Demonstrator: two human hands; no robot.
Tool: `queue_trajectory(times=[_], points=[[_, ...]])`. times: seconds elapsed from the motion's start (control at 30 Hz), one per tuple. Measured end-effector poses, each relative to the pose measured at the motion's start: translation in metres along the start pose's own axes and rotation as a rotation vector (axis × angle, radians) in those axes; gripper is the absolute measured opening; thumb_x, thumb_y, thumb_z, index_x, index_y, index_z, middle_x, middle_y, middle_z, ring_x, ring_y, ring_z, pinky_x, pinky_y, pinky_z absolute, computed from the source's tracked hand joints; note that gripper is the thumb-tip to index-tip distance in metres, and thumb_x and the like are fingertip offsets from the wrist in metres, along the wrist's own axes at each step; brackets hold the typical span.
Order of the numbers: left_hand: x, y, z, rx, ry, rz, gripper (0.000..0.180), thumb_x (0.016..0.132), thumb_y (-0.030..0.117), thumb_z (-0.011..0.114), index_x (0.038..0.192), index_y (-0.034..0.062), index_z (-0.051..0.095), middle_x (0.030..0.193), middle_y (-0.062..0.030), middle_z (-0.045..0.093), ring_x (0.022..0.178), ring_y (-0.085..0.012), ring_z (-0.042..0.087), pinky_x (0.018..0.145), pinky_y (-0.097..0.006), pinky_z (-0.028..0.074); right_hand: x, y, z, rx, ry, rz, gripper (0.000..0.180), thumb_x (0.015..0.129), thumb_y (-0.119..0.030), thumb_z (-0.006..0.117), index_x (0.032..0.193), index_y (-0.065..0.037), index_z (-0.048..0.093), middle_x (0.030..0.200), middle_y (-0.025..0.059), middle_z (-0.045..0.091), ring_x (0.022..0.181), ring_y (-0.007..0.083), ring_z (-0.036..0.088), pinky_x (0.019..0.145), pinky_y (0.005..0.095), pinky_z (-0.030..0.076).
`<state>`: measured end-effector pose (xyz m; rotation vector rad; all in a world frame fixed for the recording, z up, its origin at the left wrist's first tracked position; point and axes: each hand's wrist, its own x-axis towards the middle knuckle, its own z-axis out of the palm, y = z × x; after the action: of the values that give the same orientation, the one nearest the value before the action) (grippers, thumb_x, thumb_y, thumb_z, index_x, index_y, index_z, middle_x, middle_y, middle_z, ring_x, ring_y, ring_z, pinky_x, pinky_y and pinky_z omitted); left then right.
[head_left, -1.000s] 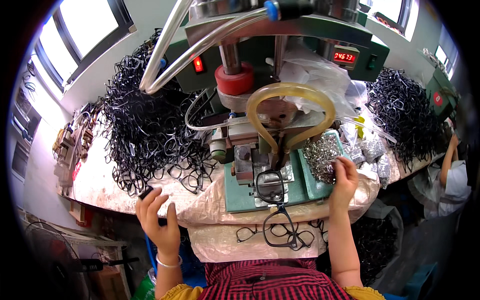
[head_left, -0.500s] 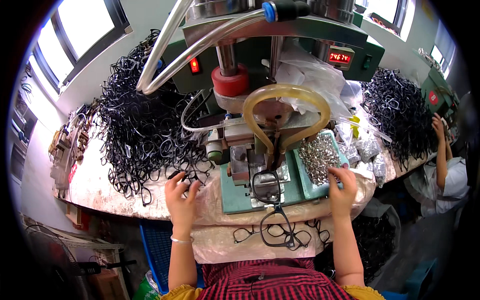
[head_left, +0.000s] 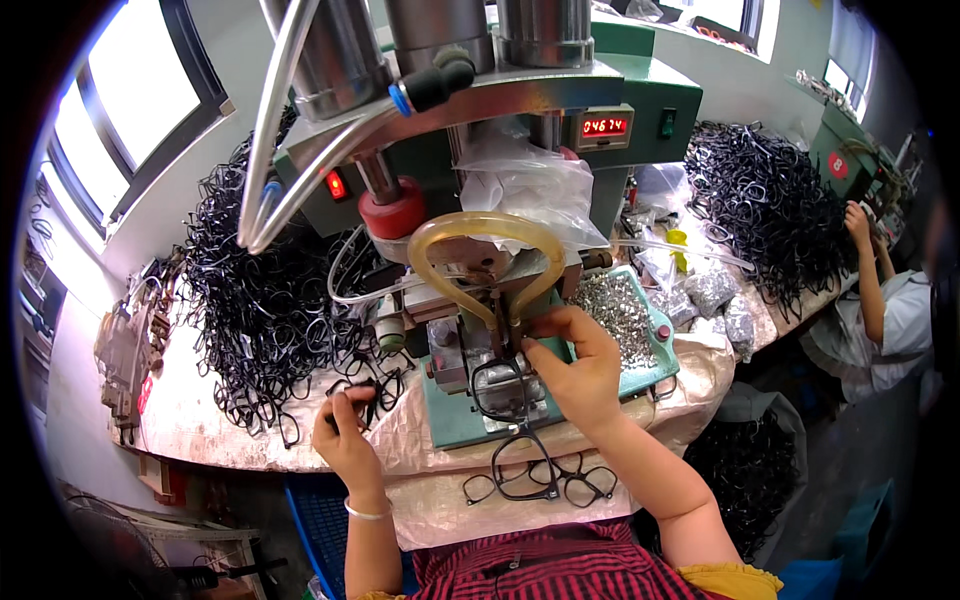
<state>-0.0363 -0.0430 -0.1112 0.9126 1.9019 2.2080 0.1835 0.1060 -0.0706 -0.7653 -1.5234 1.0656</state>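
My right hand (head_left: 578, 372) reaches into the green bench press, thumb and forefinger pinched together beside the tooling under the looped yellowish tube (head_left: 487, 222). What sits between those fingertips is too small to make out. A black glasses frame (head_left: 551, 491) stands on end in the fixture (head_left: 445, 345), one rim at the tooling and the other hanging over the front edge. My left hand (head_left: 345, 440) is closed on a black glasses frame (head_left: 362, 388) at the near edge of the heap, mostly hidden by the fingers. Beside my right hand lies a tray (head_left: 655, 372) of small metal parts.
A large heap of black frames (head_left: 250, 270) covers the left of the table; another pile (head_left: 770, 215) lies at the far right. More loose frames (head_left: 590, 485) rest on the near cloth. Small bags (head_left: 710, 290) lie beyond the tray. A co-worker (head_left: 885, 320) sits at right.
My right hand has left the metal-parts tray and moved left to the press tooling. My left hand has lowered slightly and its fingers have closed. The view has shifted, too.
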Motion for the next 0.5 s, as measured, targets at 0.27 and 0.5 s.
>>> queue_trajectory(times=[0.27, 0.5], points=[[0.009, 0.093, 0.031, -0.127, -0.254, 0.535, 0.032, 0.097, 0.011, 0.054, 0.067, 0.003, 0.055, 0.078, -0.0114, 0.073, 0.066, -0.0196, 0.061, 0.064, -0.03, 0.051, -0.005, -0.012, 0.01, 0.285, -0.025, 0.149, 0.044, 0.082, 0.0, 0.074, 0.123, 0.0, 0.058, 0.101, 0.0071, 0.068, 0.093, 0.0099, 0.064, 0.089, 0.025, 0.048], [-0.006, 0.13, 0.063, 0.26, -0.936, 1.209, 0.031, 0.085, 0.022, 0.078, 0.07, 0.0108, 0.053, 0.092, -0.0029, 0.074, 0.07, -0.0198, 0.062, 0.059, -0.029, 0.055, -0.014, -0.041, 0.002, 0.142, -0.145, 0.109, 0.041, 0.085, -0.002, 0.067, 0.126, -0.001, 0.059, 0.117, 0.013, 0.068, 0.106, 0.0196, 0.067, 0.095, 0.032, 0.049]])
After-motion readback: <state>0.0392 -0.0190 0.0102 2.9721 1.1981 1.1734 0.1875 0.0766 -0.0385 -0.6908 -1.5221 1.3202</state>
